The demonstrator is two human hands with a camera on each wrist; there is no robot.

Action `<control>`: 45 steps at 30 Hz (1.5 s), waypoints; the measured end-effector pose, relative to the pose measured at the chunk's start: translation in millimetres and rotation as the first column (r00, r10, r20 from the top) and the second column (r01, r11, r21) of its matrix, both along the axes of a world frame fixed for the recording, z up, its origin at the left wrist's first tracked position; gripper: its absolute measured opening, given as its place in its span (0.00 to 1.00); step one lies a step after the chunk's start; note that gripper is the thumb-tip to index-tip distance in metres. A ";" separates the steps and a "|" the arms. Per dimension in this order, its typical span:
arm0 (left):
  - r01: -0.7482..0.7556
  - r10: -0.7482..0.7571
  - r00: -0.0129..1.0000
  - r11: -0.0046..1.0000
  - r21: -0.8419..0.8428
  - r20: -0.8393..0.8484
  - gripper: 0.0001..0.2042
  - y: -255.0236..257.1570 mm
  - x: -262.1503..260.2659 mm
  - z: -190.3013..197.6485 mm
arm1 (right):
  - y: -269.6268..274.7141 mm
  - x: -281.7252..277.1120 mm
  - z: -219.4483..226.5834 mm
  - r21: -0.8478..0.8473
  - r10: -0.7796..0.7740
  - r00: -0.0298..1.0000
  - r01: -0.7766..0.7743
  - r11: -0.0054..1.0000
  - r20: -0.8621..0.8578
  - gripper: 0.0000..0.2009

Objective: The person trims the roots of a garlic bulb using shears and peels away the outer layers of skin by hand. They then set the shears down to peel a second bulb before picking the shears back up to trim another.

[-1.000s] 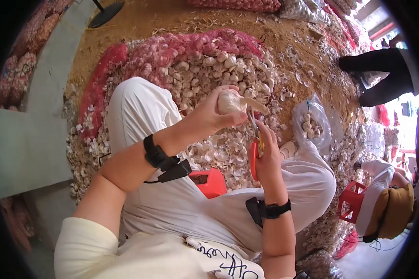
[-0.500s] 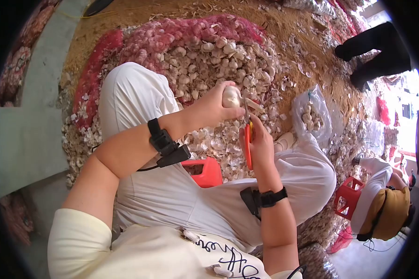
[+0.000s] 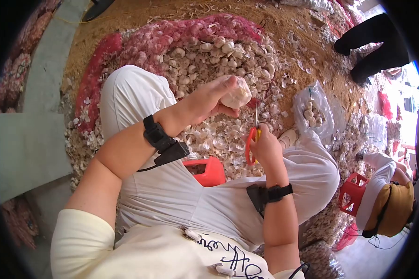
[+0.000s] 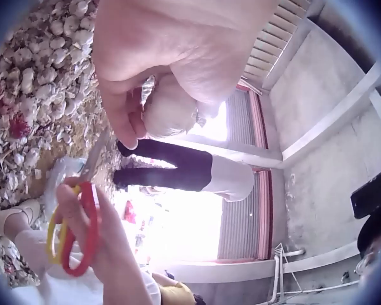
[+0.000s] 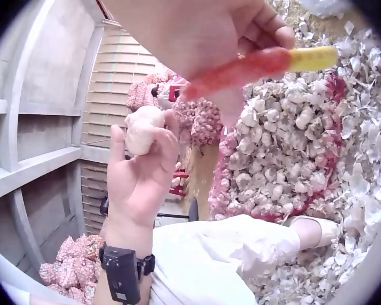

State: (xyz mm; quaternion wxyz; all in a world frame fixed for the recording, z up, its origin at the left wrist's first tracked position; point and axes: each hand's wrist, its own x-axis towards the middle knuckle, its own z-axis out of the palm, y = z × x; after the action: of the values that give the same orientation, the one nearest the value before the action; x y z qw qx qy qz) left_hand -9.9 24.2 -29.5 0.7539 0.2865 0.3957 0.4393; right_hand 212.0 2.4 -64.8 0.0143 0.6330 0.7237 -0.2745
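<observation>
My left hand holds a whole white garlic bulb above the pile of garlic. In the right wrist view, the fingers and thumb curl round the bulb. My right hand grips scissors with red and yellow handles, fingers through the loops. The blades point up and away from me, just to the right of the bulb and apart from it. A pile of loose garlic bulbs lies beyond both hands, partly inside a pink mesh bag.
Papery skins and trimmings cover the ground between my legs, around a red plastic stool. To the right lies a clear plastic bag with a few bulbs. One person in dark trousers stands at upper right; another sits near a red stool.
The scissors, earlier at the bulb's stem, have come away from it. The long stem no longer shows on the bulb. My left hand has turned, showing more of the bulb.
</observation>
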 end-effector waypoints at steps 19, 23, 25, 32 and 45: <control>0.257 0.043 0.826 0.859 0.444 -0.562 0.27 -17.1 12.0 11.1 | 7.3 -17.0 18.0 -0.289 -0.279 0.115 -0.090 0.953 -0.953 0.30; 0.415 0.105 0.628 0.793 0.446 -0.771 0.27 -19.6 13.0 14.0 | 7.7 -14.9 19.9 -0.333 -0.323 0.123 -0.076 0.940 -0.938 0.26; 0.382 0.055 0.675 0.827 0.413 -0.735 0.28 -19.7 12.9 7.8 | 8.4 -14.1 20.6 -0.331 -0.320 0.130 -0.071 0.941 -0.938 0.25; 0.350 0.045 0.722 0.837 0.421 -0.690 0.29 -18.6 9.2 6.7 | 8.4 -14.4 22.0 -0.285 -0.272 0.221 -0.032 0.958 -0.937 0.23; 0.416 0.060 0.598 0.829 0.373 -0.799 0.29 -23.3 15.4 12.0 | 7.0 -9.9 5.8 0.170 0.003 0.752 0.145 0.975 -0.659 0.15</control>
State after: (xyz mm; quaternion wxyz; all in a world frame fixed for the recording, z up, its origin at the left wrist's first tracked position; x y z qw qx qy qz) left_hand 5.5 0.8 -17.5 0.4371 0.6825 0.5155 0.2782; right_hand 202.2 9.4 -59.0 -0.3174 0.5216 0.6829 -0.4010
